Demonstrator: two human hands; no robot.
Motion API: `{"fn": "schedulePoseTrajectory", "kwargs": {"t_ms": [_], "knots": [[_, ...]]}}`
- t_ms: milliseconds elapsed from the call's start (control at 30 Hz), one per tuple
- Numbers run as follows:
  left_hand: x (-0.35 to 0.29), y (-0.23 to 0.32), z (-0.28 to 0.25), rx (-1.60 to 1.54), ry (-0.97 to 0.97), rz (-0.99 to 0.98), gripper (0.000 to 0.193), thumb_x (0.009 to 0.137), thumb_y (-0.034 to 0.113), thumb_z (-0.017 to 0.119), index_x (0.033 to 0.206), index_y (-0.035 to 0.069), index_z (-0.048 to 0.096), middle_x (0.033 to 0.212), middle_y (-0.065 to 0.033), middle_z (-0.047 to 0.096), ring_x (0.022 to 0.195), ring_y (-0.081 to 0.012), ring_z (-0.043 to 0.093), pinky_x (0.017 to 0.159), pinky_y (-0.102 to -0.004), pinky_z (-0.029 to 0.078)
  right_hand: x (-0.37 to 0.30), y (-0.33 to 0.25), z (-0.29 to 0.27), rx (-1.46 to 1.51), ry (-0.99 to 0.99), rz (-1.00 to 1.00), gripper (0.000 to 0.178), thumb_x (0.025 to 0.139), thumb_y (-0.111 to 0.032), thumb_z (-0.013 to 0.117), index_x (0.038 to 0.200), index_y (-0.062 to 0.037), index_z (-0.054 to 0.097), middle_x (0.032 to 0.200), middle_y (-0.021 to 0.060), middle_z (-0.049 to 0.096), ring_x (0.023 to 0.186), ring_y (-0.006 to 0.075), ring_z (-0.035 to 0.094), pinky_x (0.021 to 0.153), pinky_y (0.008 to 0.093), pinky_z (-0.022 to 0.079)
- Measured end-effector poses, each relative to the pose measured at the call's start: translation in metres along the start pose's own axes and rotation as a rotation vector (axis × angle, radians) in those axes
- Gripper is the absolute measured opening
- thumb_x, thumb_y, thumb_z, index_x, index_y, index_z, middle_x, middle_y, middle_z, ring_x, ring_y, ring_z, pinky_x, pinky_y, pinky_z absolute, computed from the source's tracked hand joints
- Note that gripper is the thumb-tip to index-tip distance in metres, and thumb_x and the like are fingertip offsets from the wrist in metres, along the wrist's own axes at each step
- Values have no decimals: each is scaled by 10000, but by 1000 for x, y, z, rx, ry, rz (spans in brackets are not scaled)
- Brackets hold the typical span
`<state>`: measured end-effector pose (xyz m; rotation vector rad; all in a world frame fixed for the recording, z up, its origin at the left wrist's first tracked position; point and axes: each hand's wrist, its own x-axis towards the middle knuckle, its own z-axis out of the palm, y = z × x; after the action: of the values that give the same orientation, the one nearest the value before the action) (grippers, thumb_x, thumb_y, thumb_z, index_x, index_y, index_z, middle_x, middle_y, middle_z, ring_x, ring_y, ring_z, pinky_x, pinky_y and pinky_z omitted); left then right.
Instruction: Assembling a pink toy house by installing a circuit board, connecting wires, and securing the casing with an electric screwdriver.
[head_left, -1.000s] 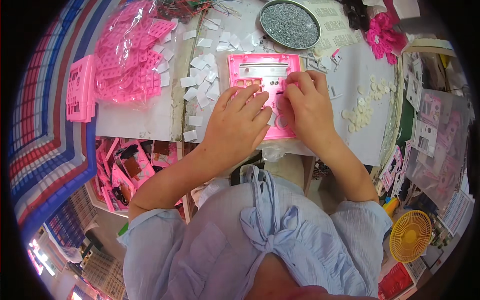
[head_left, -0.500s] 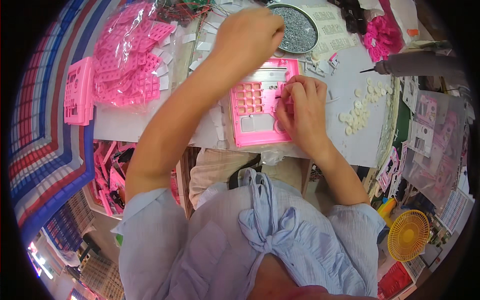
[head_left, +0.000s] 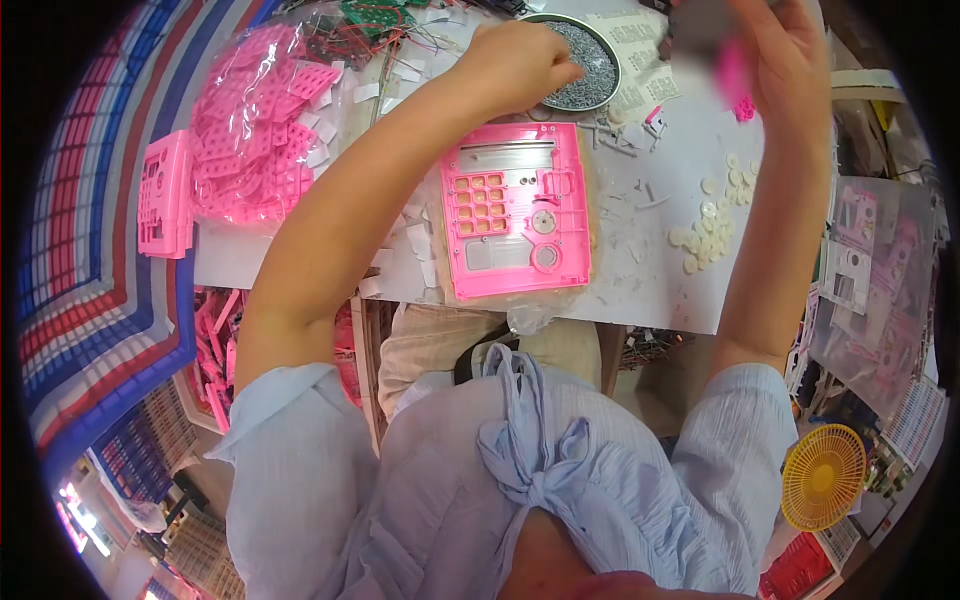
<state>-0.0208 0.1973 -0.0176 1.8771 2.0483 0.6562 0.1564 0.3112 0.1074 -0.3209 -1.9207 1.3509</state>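
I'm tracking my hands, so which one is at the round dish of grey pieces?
Your left hand: it overlaps the round dish in view; your right hand is away from it, beside a blurred grey thing.

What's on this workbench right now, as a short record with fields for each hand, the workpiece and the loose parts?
Left hand: over the round dish of small grey pieces; whether it holds any cannot be told
Right hand: raised at upper right, by a blurred dark grey thing; grip unclear
Workpiece: pink casing, lying in front of the person, touched by neither hand
Right of casing: scattered white round pieces
Left of casing: clear bag of pink parts, pink panels farther left
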Motion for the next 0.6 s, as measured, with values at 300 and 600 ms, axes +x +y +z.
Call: {"fn": "schedulePoseTrajectory", "kwargs": {"t_ms": [300,600], "knots": [[-158,47,6,-140,291,259,125,813,112,757,925,129,706,884,5,689,798,-204,608,817,-380,373,-109,-3,59,666,-103,52,266,978,-236,569,1198,-113,486,647,-39,442,575,127,434,603,324,394],[-171,58,17,-337,312,194,206,782,97,761,978,142,713,895,18,691,804,-187,589,851,-395,327,-119,-27,75,695,-256,-65,271,991,-262,610,1182,-122,478,606,-42,466,532,123,421,564,322,392]]}}
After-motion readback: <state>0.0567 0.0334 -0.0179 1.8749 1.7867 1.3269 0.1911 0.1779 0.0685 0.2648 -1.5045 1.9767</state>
